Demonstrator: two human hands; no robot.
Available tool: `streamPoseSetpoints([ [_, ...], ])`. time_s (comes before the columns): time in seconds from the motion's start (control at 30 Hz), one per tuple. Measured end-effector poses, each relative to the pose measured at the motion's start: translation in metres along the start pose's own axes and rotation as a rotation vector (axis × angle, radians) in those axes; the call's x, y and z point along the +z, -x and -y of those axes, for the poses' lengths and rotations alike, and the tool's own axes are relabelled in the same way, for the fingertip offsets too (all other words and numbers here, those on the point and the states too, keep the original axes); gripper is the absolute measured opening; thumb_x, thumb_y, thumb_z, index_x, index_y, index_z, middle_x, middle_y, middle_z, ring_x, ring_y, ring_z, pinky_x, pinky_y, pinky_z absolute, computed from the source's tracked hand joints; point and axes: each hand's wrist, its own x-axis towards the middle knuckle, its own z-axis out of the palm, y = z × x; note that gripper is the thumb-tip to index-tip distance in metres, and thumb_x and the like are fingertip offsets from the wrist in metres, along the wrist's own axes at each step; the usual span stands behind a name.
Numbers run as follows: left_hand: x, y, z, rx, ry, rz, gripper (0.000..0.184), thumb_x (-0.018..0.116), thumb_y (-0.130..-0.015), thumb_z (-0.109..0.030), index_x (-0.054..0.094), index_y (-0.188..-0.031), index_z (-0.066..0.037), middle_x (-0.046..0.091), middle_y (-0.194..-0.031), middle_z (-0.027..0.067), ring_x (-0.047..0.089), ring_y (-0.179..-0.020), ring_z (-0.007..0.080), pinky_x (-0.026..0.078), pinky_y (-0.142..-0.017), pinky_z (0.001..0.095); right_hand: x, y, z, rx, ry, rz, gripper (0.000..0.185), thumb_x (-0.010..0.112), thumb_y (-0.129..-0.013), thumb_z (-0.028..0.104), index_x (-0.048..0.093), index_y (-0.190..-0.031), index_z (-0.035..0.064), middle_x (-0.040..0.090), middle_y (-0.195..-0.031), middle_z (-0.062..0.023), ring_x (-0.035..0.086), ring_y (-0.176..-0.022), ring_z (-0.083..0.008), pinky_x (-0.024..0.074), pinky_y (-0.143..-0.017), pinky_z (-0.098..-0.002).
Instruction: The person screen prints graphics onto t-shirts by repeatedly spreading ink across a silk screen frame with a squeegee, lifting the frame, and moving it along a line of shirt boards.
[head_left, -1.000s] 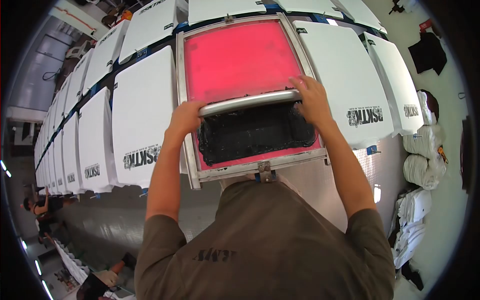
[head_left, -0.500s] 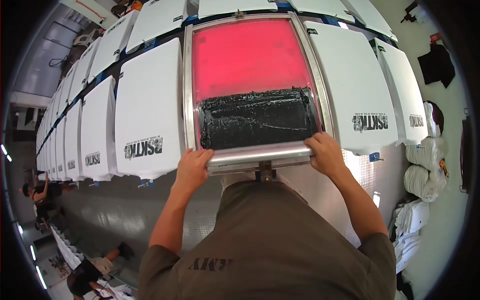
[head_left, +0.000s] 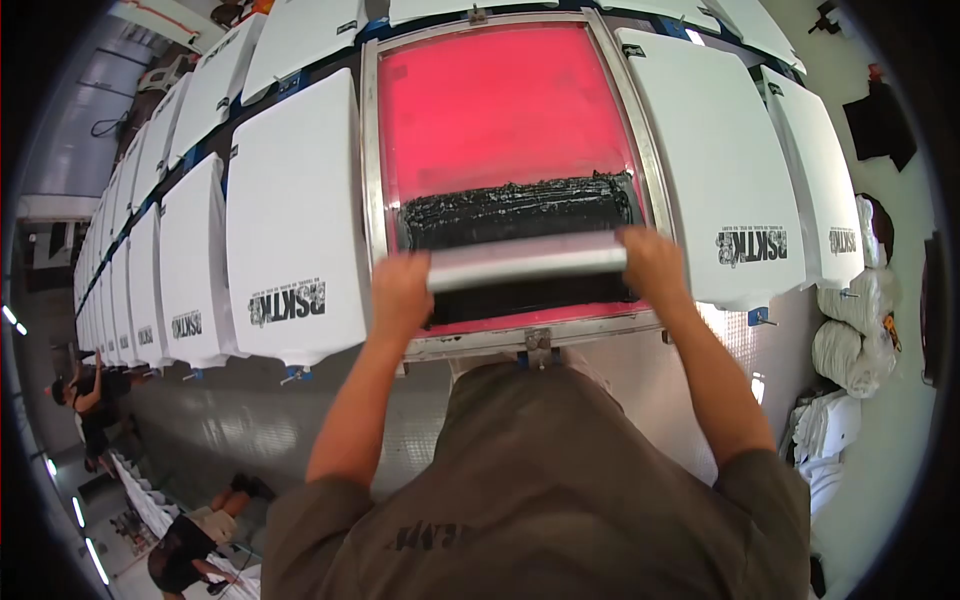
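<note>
Both hands grip a metal squeegee [head_left: 525, 262], slightly blurred, that lies across the lower part of a framed screen. My left hand [head_left: 403, 290] is closed round its left end, and my right hand [head_left: 650, 262] is closed round its right end. The screen's mesh is pink [head_left: 500, 110] in its upper part. Black ink [head_left: 520, 208] shows above and below the squeegee, with a ragged ridge along its top edge. A metal frame [head_left: 372, 170] surrounds the mesh, and a clamp [head_left: 538, 345] sits at its near edge. What lies under the screen is hidden.
White shirts on boards flank the screen, one at left [head_left: 295, 200] and one at right [head_left: 712, 160], with black print at their near ends. More run off to the far left. Two people [head_left: 195, 545] are at lower left. Wrapped white bundles [head_left: 845, 345] lie along the right side.
Over the last half second, both hands moved the squeegee from the screen's near edge forward onto the black ink. Earlier, they had drawn it from mid-screen to that near edge.
</note>
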Motion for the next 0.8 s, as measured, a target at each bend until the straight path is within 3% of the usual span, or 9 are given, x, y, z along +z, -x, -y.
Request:
streamPoseSetpoints([
  [0.13,-0.02,-0.072,0.018,-0.131,0.024,0.282,0.009,0.068,-0.07,-0.008,0.06,-0.074,-0.007,0.062,-0.071,0.0159,0.062,-0.074,0.0374,0.046,-0.067,0.0489,-0.022,-0.066,-0.013,0.024,-0.029,0.18,0.009,0.067,-0.075,0.01,0.061,-0.081,0.0087,0.067,-0.079,-0.0141,0.066,-0.076,-0.0351,0.0522,-0.066,-0.0471],
  [0.23,-0.048,-0.025,-0.001,-0.096,0.007,0.369,0.013,0.072,-0.067,-0.01,0.06,-0.074,-0.009,0.061,-0.068,0.0125,0.062,-0.071,0.0356,0.046,-0.066,0.0483,-0.034,-0.019,0.001,0.048,-0.028,0.267,0.014,0.067,-0.071,0.006,0.065,-0.084,0.0117,0.067,-0.08,-0.0118,0.067,-0.076,-0.0331,0.0538,-0.067,-0.0443],
  [0.3,-0.058,0.025,-0.024,-0.087,0.044,0.435,0.014,0.067,-0.064,-0.003,0.06,-0.074,-0.009,0.06,-0.069,0.0122,0.061,-0.069,0.0323,0.044,-0.067,0.0447,-0.027,0.042,0.015,-0.012,-0.118,0.153,0.017,0.066,-0.068,0.002,0.066,-0.08,0.0144,0.067,-0.078,-0.0068,0.067,-0.075,-0.0286,0.0547,-0.064,-0.0421],
  [0.37,-0.04,0.067,-0.049,-0.123,0.054,0.093,0.018,0.064,-0.061,0.0,0.061,-0.076,-0.007,0.057,-0.073,0.0118,0.058,-0.073,0.0324,0.043,-0.065,0.0451,-0.014,0.063,0.016,-0.007,-0.072,0.051,0.014,0.066,-0.068,0.005,0.065,-0.079,0.0145,0.067,-0.08,-0.0054,0.066,-0.077,-0.026,0.0552,-0.064,-0.0396],
  [0.47,-0.004,0.036,-0.015,-0.071,0.006,0.039,0.022,0.062,-0.061,0.001,0.059,-0.082,-0.006,0.057,-0.076,0.013,0.056,-0.071,0.0346,0.041,-0.064,0.046,0.007,0.031,0.001,0.021,-0.034,-0.019,0.012,0.06,-0.075,0.005,0.065,-0.08,0.0142,0.068,-0.084,-0.0072,0.066,-0.08,-0.027,0.0549,-0.064,-0.0399],
  [0.5,0.002,0.006,-0.003,-0.085,-0.041,0.083,0.023,0.061,-0.061,0.002,0.058,-0.083,-0.006,0.058,-0.077,0.0133,0.056,-0.073,0.0355,0.041,-0.064,0.0464,-0.003,-0.003,0.0,0.081,-0.044,0.046,0.021,0.06,-0.07,-0.003,0.067,-0.086,0.0095,0.068,-0.085,-0.0107,0.066,-0.08,-0.0328,0.0538,-0.069,-0.042],
  [0.6,-0.011,-0.068,0.016,-0.139,0.055,0.196,0.008,0.067,-0.069,-0.007,0.061,-0.074,-0.008,0.063,-0.073,0.013,0.063,-0.072,0.0353,0.045,-0.064,0.0481,-0.018,-0.061,-0.011,0.092,-0.059,0.141,0.021,0.063,-0.069,0.0,0.067,-0.088,0.0086,0.068,-0.082,-0.0135,0.066,-0.08,-0.0335,0.0524,-0.07,-0.0446],
  [0.67,-0.027,-0.058,0.01,-0.116,-0.064,0.302,0.01,0.069,-0.069,-0.01,0.06,-0.073,-0.009,0.062,-0.071,0.0123,0.062,-0.07,0.0358,0.045,-0.065,0.0479,-0.031,-0.054,-0.008,0.105,-0.007,0.261,0.022,0.066,-0.066,0.001,0.068,-0.087,0.0091,0.069,-0.084,-0.0124,0.067,-0.082,-0.0324,0.0528,-0.072,-0.0431],
  [0.8,-0.053,0.036,-0.032,-0.101,0.011,0.379,0.012,0.062,-0.066,0.0,0.058,-0.071,-0.01,0.058,-0.067,0.0109,0.059,-0.067,0.0327,0.042,-0.065,0.0447,-0.027,0.053,0.018,0.038,-0.182,0.127,0.027,0.068,-0.061,-0.003,0.069,-0.084,0.0116,0.069,-0.087,-0.0093,0.067,-0.082,-0.0285,0.0537,-0.073,-0.0399],
])
